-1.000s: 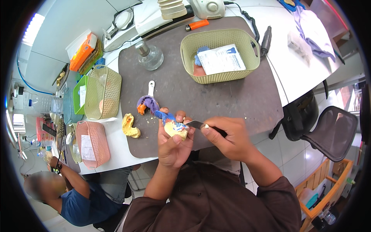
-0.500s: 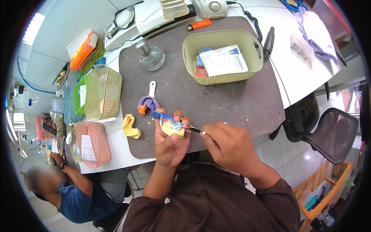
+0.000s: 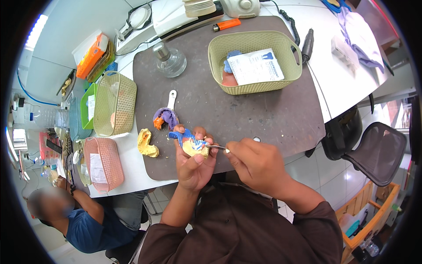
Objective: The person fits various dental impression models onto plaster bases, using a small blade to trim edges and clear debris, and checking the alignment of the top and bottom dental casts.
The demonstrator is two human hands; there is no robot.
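In my left hand (image 3: 193,169) I hold a blue dental impression tray (image 3: 187,135) with a pale yellow plaster cast (image 3: 193,148) in it; the fingers wrap round its sides. My right hand (image 3: 255,165) is closed on a thin metal plaster knife (image 3: 218,147), whose blade meets the right edge of the cast. Beyond my left hand lies a white-handled impression tray (image 3: 172,100) filled with purple and orange material. To the left rests a separate yellow plaster dental cast (image 3: 146,143), curved like an arch. Small crumbs are scattered around it.
A green basket (image 3: 255,88) holds a paper slip and a blue piece. A glass spirit burner (image 3: 171,64) and an orange lighter (image 3: 226,25) stand farther back. Along the left are a tall basket (image 3: 125,101) and a pink basket (image 3: 115,165). A person (image 3: 88,224) sits at far left.
The blue tray and cast have turned slightly in my left hand, showing more of the tray's handle. The knife has shifted a little with my right hand, and the whole view has moved slightly.
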